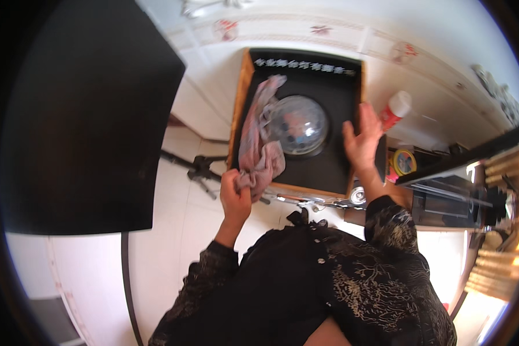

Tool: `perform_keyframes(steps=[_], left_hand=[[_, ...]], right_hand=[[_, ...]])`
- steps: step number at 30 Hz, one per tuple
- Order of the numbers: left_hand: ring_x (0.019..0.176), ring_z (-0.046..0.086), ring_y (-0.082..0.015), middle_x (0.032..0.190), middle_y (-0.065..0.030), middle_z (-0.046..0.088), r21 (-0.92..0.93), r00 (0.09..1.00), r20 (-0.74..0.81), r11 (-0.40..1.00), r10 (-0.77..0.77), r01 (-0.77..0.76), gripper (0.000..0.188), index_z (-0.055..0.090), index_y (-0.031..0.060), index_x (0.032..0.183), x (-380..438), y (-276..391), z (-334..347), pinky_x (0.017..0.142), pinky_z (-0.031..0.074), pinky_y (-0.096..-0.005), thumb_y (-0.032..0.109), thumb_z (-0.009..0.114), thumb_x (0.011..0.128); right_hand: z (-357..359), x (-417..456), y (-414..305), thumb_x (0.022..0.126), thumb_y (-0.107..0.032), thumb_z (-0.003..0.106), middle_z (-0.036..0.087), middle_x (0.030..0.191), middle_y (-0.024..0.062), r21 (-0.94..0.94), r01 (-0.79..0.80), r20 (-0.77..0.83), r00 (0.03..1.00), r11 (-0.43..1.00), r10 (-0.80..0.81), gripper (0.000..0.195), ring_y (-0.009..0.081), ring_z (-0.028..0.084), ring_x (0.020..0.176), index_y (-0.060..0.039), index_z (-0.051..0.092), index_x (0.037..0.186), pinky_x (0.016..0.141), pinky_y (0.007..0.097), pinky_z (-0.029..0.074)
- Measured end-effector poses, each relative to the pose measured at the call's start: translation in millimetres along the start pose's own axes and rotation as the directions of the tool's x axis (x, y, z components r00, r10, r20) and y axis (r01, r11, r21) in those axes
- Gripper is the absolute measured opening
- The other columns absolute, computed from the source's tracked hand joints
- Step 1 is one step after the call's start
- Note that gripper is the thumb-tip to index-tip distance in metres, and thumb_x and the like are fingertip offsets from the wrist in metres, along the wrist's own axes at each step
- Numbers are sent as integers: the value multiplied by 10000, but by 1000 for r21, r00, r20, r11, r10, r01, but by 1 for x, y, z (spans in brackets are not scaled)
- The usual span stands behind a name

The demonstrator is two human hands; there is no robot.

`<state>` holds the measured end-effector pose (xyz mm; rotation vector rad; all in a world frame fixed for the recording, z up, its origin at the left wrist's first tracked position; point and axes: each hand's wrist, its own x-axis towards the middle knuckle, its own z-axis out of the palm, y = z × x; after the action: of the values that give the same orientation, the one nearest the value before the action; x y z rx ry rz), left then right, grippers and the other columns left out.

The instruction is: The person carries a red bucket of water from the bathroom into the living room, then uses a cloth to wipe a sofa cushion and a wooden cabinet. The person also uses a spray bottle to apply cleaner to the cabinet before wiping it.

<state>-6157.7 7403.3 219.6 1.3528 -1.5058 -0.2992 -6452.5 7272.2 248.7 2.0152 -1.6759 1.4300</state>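
Observation:
My left hand (235, 197) grips one end of a pinkish-grey cloth (251, 151) at the near left corner of a black box with wooden edges (337, 168). The cloth stretches loosely across the box's top to the far left, beside a clear faceted dome (297, 124), which looks like a stage light. Coloured parts show dimly through the dome. Over the right edge of the box is my right hand (365, 136), fingers extended and thumb apart, holding nothing. Whether it touches the edge is hard to tell. White writing runs along the box's far inner side.
A red can with a white cap (396, 110) stands right of the box. Nearer lies a round yellow-rimmed container (403, 162), by a dark flat screen (462, 155). A large black panel (91, 121) fills the left. Black tripod legs (199, 168) stand on the tiled floor (177, 207).

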Motion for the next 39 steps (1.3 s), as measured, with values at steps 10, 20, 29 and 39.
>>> perform_keyframes(steps=[10, 20, 29, 39], left_hand=[[799, 480, -118, 880, -46, 526, -779, 973, -180, 583, 146, -231, 111, 466, 7, 938, 180, 196, 87, 747, 396, -260, 69, 492, 849], [950, 545, -354, 1070, -223, 509, 13, 875, 293, 914, 385, -406, 587, 514, 102, 1127, 213, 93, 277, 832, 462, -382, 376, 710, 646], [845, 553, -374, 1023, -170, 446, -110, 834, 474, 958, 284, -263, 380, 475, 94, 1052, 68, 111, 195, 680, 478, -419, 202, 656, 735], [812, 524, -96, 891, -24, 551, -590, 732, 666, 501, -142, 634, 333, 508, 41, 959, 84, 141, 71, 753, 429, -232, 80, 692, 684]], right_hand=[[-67, 14, -46, 895, -558, 317, 477, 1264, 69, 610, -788, 775, 569, -86, 275, 593, 203, 513, 1088, -164, 330, 1339, 769, 348, 487], [-12, 2, 77, 682, -293, 677, 530, 1099, 260, 235, -413, 291, 894, 880, 342, 647, 384, 519, 1032, 0, 441, 1208, 857, 400, 420], [-79, -102, 26, 683, -14, 484, 498, 692, 187, 117, -463, 356, 845, 878, 398, 32, 382, 509, 666, 6, 507, 674, 578, 429, 409], [-186, -16, -30, 682, 73, 513, 564, 672, 57, 351, -480, 454, 838, 804, 302, 225, 95, 479, 594, 35, 624, 874, 536, 226, 394]])
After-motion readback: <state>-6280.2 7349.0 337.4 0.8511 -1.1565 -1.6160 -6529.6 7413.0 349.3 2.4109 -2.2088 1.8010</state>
